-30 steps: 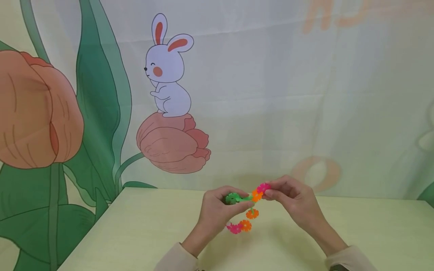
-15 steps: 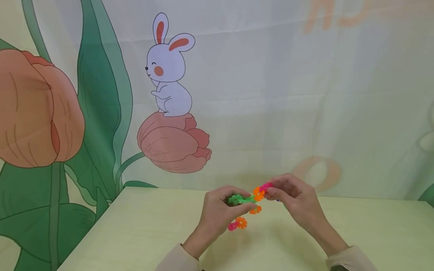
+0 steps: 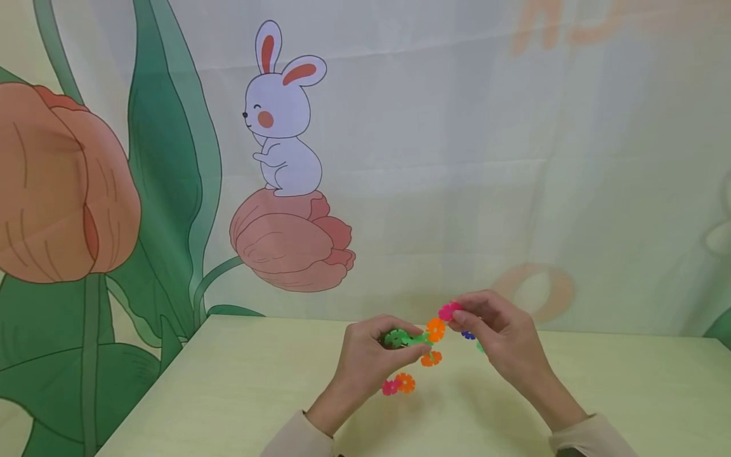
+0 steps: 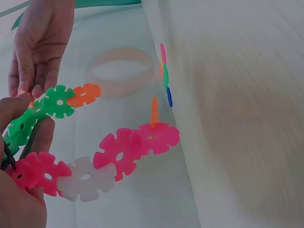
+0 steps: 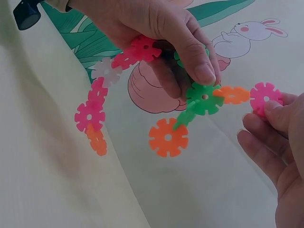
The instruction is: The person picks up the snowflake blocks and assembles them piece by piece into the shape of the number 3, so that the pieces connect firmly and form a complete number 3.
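hanging from the left hand [image 3: 365, 355], a snowflake-disc chain [image 3: 408, 374]; right hand [image 3: 497, 336] pinches a pink disc [image 3: 447, 311], above the table [image 3: 228, 393].

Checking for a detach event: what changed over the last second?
The right hand, pinching the pink disc, drew it up and right, off the orange disc; a gap now shows between them. The left hand still grips the green discs, chain dangling below. The table is unchanged.

R hand [image 5: 278, 142] pinches pink disc [image 5: 265, 96]; L hand [image 5: 161, 28] grips chain [image 5: 137, 85].
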Available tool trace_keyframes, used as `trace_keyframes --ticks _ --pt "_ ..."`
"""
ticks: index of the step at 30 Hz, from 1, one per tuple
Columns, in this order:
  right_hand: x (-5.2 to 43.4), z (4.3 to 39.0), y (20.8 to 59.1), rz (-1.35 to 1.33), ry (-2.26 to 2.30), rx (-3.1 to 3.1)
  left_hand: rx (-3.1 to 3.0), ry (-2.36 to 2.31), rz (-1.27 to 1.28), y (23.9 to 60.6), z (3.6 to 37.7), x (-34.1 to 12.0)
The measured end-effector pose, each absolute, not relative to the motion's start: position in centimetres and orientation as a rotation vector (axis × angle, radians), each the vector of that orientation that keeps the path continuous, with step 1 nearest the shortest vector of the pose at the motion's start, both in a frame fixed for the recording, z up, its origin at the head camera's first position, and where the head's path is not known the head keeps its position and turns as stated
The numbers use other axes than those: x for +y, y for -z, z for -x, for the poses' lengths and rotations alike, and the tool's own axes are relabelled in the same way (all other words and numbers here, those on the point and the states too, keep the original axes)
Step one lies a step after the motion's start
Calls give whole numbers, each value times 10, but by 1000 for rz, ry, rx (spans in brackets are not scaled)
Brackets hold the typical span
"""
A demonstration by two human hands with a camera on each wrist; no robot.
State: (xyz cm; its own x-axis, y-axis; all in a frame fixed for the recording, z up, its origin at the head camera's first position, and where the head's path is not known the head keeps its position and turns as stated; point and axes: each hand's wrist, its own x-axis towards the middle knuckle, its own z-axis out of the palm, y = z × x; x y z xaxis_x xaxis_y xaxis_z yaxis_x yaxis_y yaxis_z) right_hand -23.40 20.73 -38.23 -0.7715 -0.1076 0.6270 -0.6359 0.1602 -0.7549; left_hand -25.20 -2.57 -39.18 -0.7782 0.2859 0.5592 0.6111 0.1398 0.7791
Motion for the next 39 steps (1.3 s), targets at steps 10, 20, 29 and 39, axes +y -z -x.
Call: trace_keyframes --ticks 10,20,29,39 --pt "206 233 382 -701 -1639 -2030 -2130 1682 865 392 253 -25" --pt "203 231 383 -716 -1704 -2000 -2157 1645 862 391 252 -25" --pt "201 231 383 -769 -1590 -2025 -2274 1724 864 391 251 -26" --pt "200 230 382 -776 -1550 -2032 -2391 1667 831 388 250 -27"
